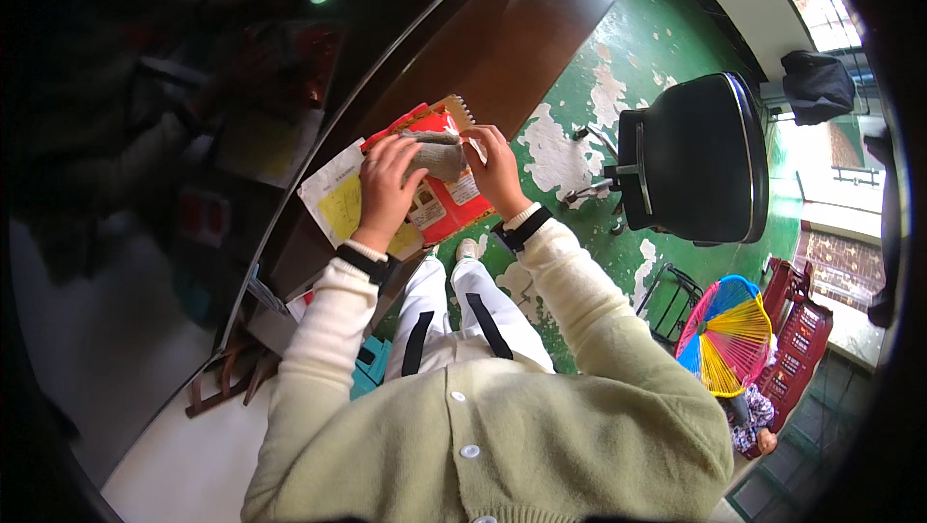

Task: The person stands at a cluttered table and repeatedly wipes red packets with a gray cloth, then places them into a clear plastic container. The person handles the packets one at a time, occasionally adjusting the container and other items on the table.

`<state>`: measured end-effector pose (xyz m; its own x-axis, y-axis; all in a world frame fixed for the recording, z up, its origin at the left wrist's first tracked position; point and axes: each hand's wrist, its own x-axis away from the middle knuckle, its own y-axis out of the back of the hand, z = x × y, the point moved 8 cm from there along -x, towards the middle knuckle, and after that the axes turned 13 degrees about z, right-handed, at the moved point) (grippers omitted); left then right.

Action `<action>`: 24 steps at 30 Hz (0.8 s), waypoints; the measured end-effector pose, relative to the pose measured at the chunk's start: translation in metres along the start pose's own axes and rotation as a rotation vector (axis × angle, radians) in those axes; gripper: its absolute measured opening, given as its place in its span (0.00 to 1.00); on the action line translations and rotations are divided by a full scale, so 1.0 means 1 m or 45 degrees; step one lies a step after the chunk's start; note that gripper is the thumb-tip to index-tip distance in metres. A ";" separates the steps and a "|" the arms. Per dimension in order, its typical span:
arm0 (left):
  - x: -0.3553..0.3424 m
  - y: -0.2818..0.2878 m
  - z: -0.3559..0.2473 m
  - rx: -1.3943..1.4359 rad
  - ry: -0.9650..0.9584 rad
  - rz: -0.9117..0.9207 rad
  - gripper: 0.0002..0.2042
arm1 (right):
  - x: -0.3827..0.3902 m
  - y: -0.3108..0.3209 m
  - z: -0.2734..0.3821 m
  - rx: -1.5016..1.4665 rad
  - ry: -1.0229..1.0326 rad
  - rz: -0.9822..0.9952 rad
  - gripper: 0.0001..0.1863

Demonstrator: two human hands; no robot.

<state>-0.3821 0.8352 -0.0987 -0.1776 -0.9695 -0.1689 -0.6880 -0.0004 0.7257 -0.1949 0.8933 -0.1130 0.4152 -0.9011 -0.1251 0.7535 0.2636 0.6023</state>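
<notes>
A grey cloth, folded into a small thick bundle, is between my two hands. My left hand grips its left end, fingers curled over the top and thumb along the near side. At the other end, my right hand pinches the edge with bent fingers. Under the cloth lies a red, printed, spiral-bound booklet, partly covered by it and by my hands. To its left, a white sheet with a yellow panel sticks out beneath my left hand.
The brown desk stretches away from me. Right of it, a black office chair stands on the green, peeling floor. A multicoloured corded round seat and a person are at lower right. A brown wooden frame stands at lower left.
</notes>
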 end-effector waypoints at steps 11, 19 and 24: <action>-0.036 -0.054 0.002 -0.425 -0.029 0.463 0.24 | 0.118 0.041 0.018 -0.244 -0.278 -0.084 0.14; -0.038 -0.041 -0.051 0.133 -0.178 0.591 0.24 | 0.212 0.080 0.056 0.008 -0.429 -0.216 0.14; -0.013 -0.066 -0.111 0.723 -0.077 0.943 0.25 | 0.237 0.095 0.085 -0.011 -0.382 -0.411 0.14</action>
<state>-0.2562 0.8205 -0.0709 -0.7334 -0.6607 0.1602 -0.6231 0.7475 0.2302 -0.0684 0.6753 -0.0190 -0.0080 -0.9975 -0.0705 0.8253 -0.0464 0.5628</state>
